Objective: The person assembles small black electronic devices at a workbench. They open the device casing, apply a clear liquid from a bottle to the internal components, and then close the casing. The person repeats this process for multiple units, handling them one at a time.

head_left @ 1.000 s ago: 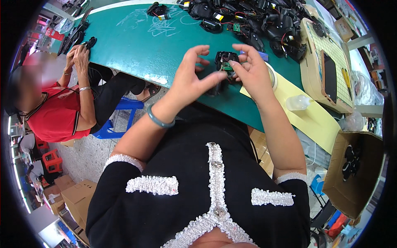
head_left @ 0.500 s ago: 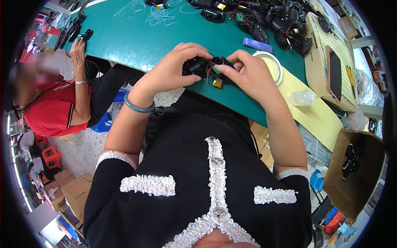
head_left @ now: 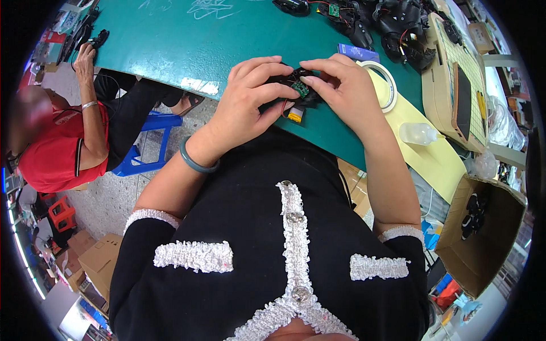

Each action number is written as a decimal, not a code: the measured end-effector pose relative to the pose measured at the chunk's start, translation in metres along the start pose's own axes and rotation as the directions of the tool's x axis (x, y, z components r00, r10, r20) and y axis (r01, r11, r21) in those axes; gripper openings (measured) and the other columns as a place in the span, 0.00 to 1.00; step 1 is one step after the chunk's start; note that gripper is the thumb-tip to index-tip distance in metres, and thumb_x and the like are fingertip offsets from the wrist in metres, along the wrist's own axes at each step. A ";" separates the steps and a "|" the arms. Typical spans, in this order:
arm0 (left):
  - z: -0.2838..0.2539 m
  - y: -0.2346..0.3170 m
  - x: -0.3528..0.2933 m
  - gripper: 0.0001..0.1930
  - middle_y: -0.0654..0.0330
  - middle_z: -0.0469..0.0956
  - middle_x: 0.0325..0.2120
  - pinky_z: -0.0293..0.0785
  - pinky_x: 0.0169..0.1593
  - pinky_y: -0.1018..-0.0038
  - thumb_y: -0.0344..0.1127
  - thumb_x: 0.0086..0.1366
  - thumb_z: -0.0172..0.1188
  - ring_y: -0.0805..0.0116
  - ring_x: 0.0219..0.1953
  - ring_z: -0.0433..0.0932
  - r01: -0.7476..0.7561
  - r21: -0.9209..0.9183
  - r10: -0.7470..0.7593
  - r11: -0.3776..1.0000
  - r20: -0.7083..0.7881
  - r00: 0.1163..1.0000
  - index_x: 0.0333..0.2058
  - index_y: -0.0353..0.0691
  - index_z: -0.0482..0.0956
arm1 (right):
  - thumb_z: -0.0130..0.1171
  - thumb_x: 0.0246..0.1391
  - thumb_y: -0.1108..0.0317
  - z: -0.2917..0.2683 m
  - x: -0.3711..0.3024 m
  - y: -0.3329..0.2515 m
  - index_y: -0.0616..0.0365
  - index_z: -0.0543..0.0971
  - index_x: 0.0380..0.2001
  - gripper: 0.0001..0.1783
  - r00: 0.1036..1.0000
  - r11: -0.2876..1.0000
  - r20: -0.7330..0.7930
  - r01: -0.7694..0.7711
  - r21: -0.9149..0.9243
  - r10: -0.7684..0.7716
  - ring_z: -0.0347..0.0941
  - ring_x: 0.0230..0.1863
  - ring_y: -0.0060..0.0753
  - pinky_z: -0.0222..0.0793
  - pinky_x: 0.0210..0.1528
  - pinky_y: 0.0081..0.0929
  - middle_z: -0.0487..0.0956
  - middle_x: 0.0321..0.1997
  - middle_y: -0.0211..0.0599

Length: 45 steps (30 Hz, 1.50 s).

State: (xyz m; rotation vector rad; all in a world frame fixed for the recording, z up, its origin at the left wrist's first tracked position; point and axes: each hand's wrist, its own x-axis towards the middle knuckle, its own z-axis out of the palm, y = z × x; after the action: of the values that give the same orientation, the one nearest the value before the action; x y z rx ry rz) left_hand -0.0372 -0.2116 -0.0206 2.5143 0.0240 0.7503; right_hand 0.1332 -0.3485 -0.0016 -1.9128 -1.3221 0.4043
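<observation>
At the near edge of the green table, a black plastic device (head_left: pixel 310 102) lies between my two hands. Inside it shows a small green circuit board (head_left: pixel 300 88), tilted, with thin red wires. A silver battery pack (head_left: pixel 295 114) with yellow tape hangs at the device's near side. My left hand (head_left: pixel 253 88) is closed around the device's left side, fingers curled over its top and thumb by the wires. My right hand (head_left: pixel 347 85) pinches at the upper right of the board with thumb and forefinger. The fingertips partly hide what they grip.
Several black device parts (head_left: pixel 398 25) are heaped at the far right. A blue box (head_left: pixel 358 52), tape roll (head_left: pixel 388 94), squeeze bottle (head_left: pixel 418 134) and beige machine (head_left: pixel 446 85) lie right. An open carton (head_left: pixel 483 238) stands lower right. A person in red (head_left: pixel 62 145) sits left.
My left hand has turned and curled further over the device. The circuit board now shows more plainly between my fingers. The seated person appears farther left as the view shifted.
</observation>
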 end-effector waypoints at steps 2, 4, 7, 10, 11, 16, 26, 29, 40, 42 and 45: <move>0.001 -0.001 -0.001 0.12 0.62 0.77 0.49 0.65 0.58 0.61 0.26 0.48 0.68 0.56 0.59 0.70 -0.006 0.000 0.006 1.000 -0.004 1.000 0.34 0.47 0.83 | 0.66 0.50 0.65 0.004 0.000 0.001 0.50 0.84 0.39 0.11 1.000 0.998 -0.023 0.014 -0.062 -0.015 0.75 0.30 0.35 0.70 0.34 0.30 0.75 0.28 0.36; 0.002 -0.002 -0.001 0.12 0.62 0.77 0.48 0.64 0.58 0.60 0.27 0.49 0.68 0.56 0.59 0.70 -0.015 0.006 0.015 1.000 -0.005 1.000 0.34 0.47 0.83 | 0.67 0.49 0.65 0.007 0.001 0.003 0.52 0.84 0.37 0.10 0.994 0.992 -0.062 0.085 -0.092 -0.091 0.75 0.31 0.36 0.70 0.34 0.31 0.75 0.28 0.35; 0.001 -0.001 0.000 0.11 0.63 0.78 0.48 0.63 0.59 0.60 0.28 0.49 0.68 0.56 0.59 0.70 0.002 0.031 -0.003 1.000 0.016 1.000 0.34 0.47 0.83 | 0.67 0.48 0.69 0.005 -0.001 0.005 0.55 0.83 0.34 0.08 0.978 0.980 -0.095 0.176 -0.092 -0.184 0.75 0.31 0.35 0.71 0.34 0.30 0.75 0.28 0.35; 0.000 0.001 0.000 0.11 0.63 0.77 0.48 0.61 0.59 0.59 0.28 0.50 0.68 0.56 0.60 0.69 0.008 0.031 -0.009 0.999 0.030 0.999 0.34 0.47 0.82 | 0.64 0.49 0.73 -0.004 -0.005 0.002 0.58 0.81 0.32 0.06 0.994 0.995 -0.048 0.097 0.029 -0.095 0.75 0.30 0.34 0.71 0.33 0.28 0.76 0.29 0.35; -0.001 0.002 0.000 0.12 0.63 0.77 0.48 0.61 0.60 0.58 0.27 0.50 0.67 0.56 0.60 0.69 0.017 0.034 -0.018 0.999 0.043 0.999 0.35 0.47 0.82 | 0.63 0.49 0.75 -0.007 -0.007 0.001 0.59 0.80 0.32 0.05 0.999 0.996 -0.017 0.039 0.083 -0.038 0.75 0.30 0.33 0.70 0.32 0.27 0.76 0.30 0.36; -0.013 0.006 0.003 0.13 0.61 0.75 0.50 0.57 0.62 0.55 0.26 0.51 0.61 0.55 0.61 0.68 0.031 0.099 -0.046 0.995 0.156 0.987 0.36 0.46 0.82 | 0.61 0.50 0.77 -0.018 -0.014 0.003 0.61 0.80 0.34 0.06 0.998 0.995 0.055 -0.030 0.093 0.025 0.75 0.29 0.30 0.70 0.32 0.25 0.77 0.31 0.38; 0.008 0.016 0.023 0.10 0.61 0.78 0.43 0.60 0.60 0.60 0.32 0.53 0.66 0.60 0.50 0.74 0.156 -0.033 -0.153 0.987 0.078 0.985 0.34 0.43 0.76 | 0.64 0.49 0.76 -0.029 -0.003 0.000 0.61 0.82 0.38 0.10 0.970 0.983 0.201 -0.156 0.094 0.135 0.75 0.28 0.21 0.71 0.33 0.20 0.81 0.29 0.34; 0.013 0.010 0.022 0.12 0.63 0.79 0.42 0.63 0.59 0.61 0.30 0.52 0.68 0.62 0.48 0.76 0.098 -0.022 -0.098 0.995 0.031 0.995 0.35 0.44 0.76 | 0.65 0.49 0.75 -0.028 -0.007 0.002 0.63 0.82 0.37 0.10 0.968 0.957 0.186 -0.204 0.205 0.167 0.77 0.28 0.19 0.73 0.34 0.18 0.83 0.29 0.34; 0.013 0.003 0.018 0.10 0.64 0.80 0.42 0.66 0.57 0.62 0.31 0.51 0.69 0.65 0.49 0.77 0.062 -0.099 -0.061 0.993 0.012 0.998 0.32 0.44 0.79 | 0.69 0.45 0.76 -0.017 -0.005 0.004 0.62 0.84 0.34 0.09 0.989 0.964 0.077 -0.139 0.227 0.124 0.75 0.27 0.19 0.71 0.31 0.16 0.81 0.29 0.31; 0.013 0.003 0.017 0.09 0.64 0.80 0.43 0.66 0.57 0.62 0.31 0.51 0.70 0.66 0.50 0.78 0.063 -0.107 -0.062 0.992 0.011 0.998 0.31 0.44 0.79 | 0.70 0.44 0.76 -0.014 -0.003 0.006 0.62 0.84 0.32 0.09 0.998 0.986 0.015 -0.057 0.156 0.055 0.74 0.25 0.20 0.69 0.29 0.16 0.80 0.28 0.31; 0.014 0.001 0.016 0.09 0.64 0.81 0.42 0.66 0.57 0.62 0.31 0.51 0.70 0.66 0.50 0.78 0.049 -0.101 -0.048 0.994 0.006 0.999 0.30 0.44 0.79 | 0.71 0.42 0.75 -0.015 -0.002 0.005 0.61 0.85 0.32 0.10 1.000 0.998 -0.008 -0.008 0.064 0.008 0.74 0.25 0.22 0.69 0.28 0.18 0.79 0.28 0.32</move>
State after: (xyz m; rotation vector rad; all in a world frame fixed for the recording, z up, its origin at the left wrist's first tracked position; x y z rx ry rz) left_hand -0.0165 -0.2167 -0.0214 2.4100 0.0444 0.7095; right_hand 0.1450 -0.3570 0.0040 -1.8659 -1.2813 0.4366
